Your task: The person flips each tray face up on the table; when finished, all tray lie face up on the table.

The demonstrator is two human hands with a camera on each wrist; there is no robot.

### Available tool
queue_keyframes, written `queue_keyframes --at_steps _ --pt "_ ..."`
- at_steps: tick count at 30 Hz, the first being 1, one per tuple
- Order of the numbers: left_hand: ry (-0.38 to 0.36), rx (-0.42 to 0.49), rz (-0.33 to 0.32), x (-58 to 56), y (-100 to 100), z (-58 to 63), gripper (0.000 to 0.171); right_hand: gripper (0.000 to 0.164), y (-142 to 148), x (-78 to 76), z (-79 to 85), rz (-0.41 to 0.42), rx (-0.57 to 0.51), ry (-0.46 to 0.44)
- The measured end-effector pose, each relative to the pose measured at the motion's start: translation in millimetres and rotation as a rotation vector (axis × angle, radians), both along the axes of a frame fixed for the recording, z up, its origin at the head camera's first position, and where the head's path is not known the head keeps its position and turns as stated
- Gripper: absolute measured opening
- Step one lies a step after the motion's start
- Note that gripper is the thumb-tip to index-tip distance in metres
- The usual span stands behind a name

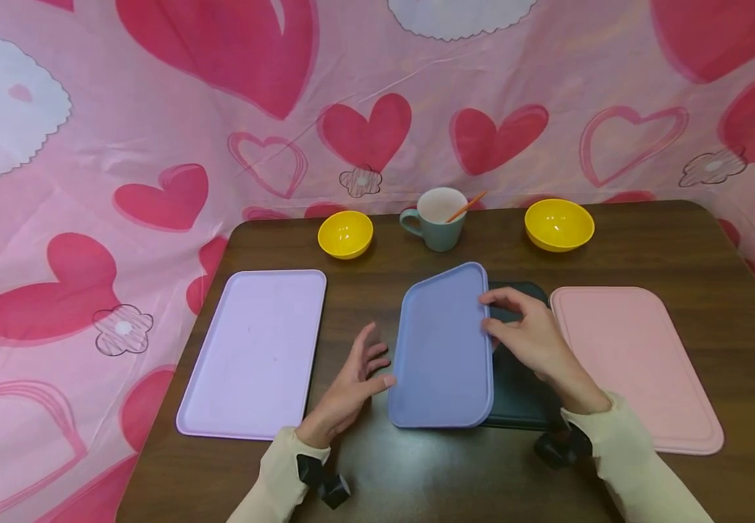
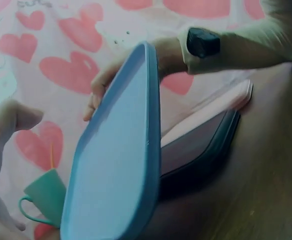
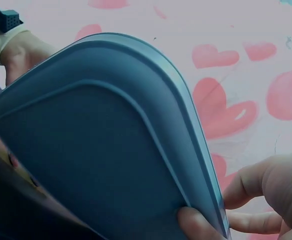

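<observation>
A blue rectangular tray [image 1: 443,349] is tilted up off the table, its right side raised. My right hand [image 1: 528,334] pinches that raised edge between thumb and fingers; the right wrist view shows the tray's underside [image 3: 96,150] with fingers on the rim. Beside the tray's left edge is my left hand [image 1: 354,385], fingers spread, the thumb at or very near the rim; whether it touches cannot be told. Partly hidden behind the blue tray lies a dark green tray [image 1: 521,392].
A lilac tray [image 1: 253,356] lies on the left, a pink tray [image 1: 632,363] on the right. Along the back of the brown table [image 1: 390,479] stand a small yellow bowl [image 1: 345,235], a green mug [image 1: 441,231] holding an orange stick [image 1: 469,206], and a larger yellow bowl [image 1: 559,226].
</observation>
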State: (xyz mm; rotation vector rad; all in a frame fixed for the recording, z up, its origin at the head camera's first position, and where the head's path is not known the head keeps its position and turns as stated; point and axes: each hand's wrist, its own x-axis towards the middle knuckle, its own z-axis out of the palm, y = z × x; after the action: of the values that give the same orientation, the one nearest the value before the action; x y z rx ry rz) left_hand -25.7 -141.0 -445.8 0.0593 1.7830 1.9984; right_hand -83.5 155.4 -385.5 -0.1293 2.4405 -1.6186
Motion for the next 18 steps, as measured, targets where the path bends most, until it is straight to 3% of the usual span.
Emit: queue_keyframes --at_steps 5,9,18 --pt "-0.086 0.180 0.019 0.0 4.9 -1.8 0.089 0.039 3.0 1.6 -5.6 -0.013 -0.057 -0.026" --pt "-0.092 0.274 0.013 -0.5 6.8 -3.3 0.082 0.039 5.1 2.9 -8.7 -0.009 -0.072 -0.039" --pt "-0.057 0.298 0.029 1.6 5.6 1.6 0.074 0.042 13.6 6.8 -15.5 0.070 -0.106 -0.028"
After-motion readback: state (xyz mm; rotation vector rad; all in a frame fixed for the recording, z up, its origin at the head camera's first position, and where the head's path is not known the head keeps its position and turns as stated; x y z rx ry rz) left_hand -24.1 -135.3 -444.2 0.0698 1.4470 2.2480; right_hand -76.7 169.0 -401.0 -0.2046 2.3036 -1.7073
